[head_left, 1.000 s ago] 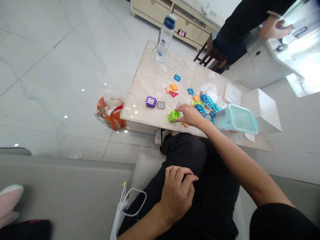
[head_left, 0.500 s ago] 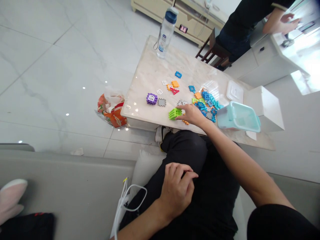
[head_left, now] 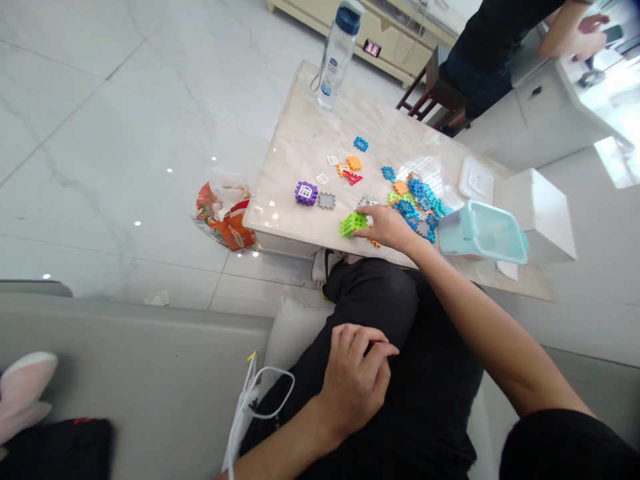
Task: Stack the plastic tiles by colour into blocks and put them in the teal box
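Note:
My right hand [head_left: 387, 227] grips a lime-green block [head_left: 353, 225] built from interlocking plastic panels, thumb on its near side and fingers on the far side, at the table's near edge. To its left sit a purple block [head_left: 306, 193] with a white window piece and a flat grey panel [head_left: 327, 201]. My left hand [head_left: 356, 377] rests on my dark-trousered thigh, its fingers loosely bent and nothing visible in it. Behind my right hand lies a pile of blue, green and orange panels [head_left: 417, 203]. Orange, red and white pieces [head_left: 350, 170] lie farther back.
On the marble table [head_left: 295, 147] stand a water bottle [head_left: 336, 63] and a teal-rimmed tub [head_left: 483, 233], near a white lid [head_left: 477, 179] and a white box [head_left: 543, 213]. A plastic bag [head_left: 227, 213] lies on the floor. Another person [head_left: 500, 47] is by a stool.
The camera view has shifted slightly. My right hand keeps hold of the lime-green block, which appears tilted a little. My left hand stays on my thigh. The other person's hands have moved.

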{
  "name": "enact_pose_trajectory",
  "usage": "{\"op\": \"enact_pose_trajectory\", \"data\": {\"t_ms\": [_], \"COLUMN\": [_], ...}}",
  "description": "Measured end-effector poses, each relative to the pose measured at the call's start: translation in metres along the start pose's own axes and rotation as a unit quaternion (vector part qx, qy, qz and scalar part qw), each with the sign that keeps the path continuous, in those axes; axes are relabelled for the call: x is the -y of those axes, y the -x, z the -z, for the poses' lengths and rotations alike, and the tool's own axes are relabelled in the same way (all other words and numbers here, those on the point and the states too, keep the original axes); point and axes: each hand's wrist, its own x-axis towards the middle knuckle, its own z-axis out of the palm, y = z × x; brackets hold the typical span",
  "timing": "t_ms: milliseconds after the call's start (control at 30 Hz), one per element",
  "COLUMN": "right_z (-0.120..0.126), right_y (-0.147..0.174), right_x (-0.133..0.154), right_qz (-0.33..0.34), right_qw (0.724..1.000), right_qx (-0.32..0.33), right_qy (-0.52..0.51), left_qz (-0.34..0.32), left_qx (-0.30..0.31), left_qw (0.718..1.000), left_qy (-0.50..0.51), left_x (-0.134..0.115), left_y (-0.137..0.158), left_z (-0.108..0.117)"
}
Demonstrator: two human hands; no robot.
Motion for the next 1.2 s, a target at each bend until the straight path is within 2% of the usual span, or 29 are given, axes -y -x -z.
{"op": "enact_pose_trajectory", "data": {"t_ms": [233, 500, 733, 933, 1067, 1200], "right_z": [0.003, -0.016, -0.025, -0.029, -0.030, -0.014], "right_y": [-0.002, -0.017, -0.014, -0.015, -0.018, -0.017], "right_x": [0.002, 0.009, 0.001, 0.001, 0.007, 0.012], "right_qz": [0.014, 0.045, 0.097, 0.106, 0.070, -0.039], "right_qw": [0.999, 0.998, 0.994, 0.993, 0.995, 0.982], "right_qx": [0.020, 0.037, 0.019, 0.009, -0.009, -0.062], "right_qy": [0.025, 0.014, -0.039, -0.057, -0.077, -0.172], "left_qz": [0.006, 0.011, 0.027, 0.033, 0.039, 0.032], "left_qx": [-0.003, -0.007, -0.020, -0.023, -0.026, -0.033], "left_qw": [1.000, 1.000, 0.999, 0.999, 0.999, 0.997], "left_qy": [0.003, 0.002, 0.002, -0.004, -0.025, -0.055], "left_x": [0.000, 0.002, 0.005, 0.003, 0.004, 0.006], "left_y": [-0.002, -0.005, -0.007, -0.011, -0.012, -0.012], "left_z": [0.001, 0.005, 0.010, 0.011, 0.012, 0.019]}}
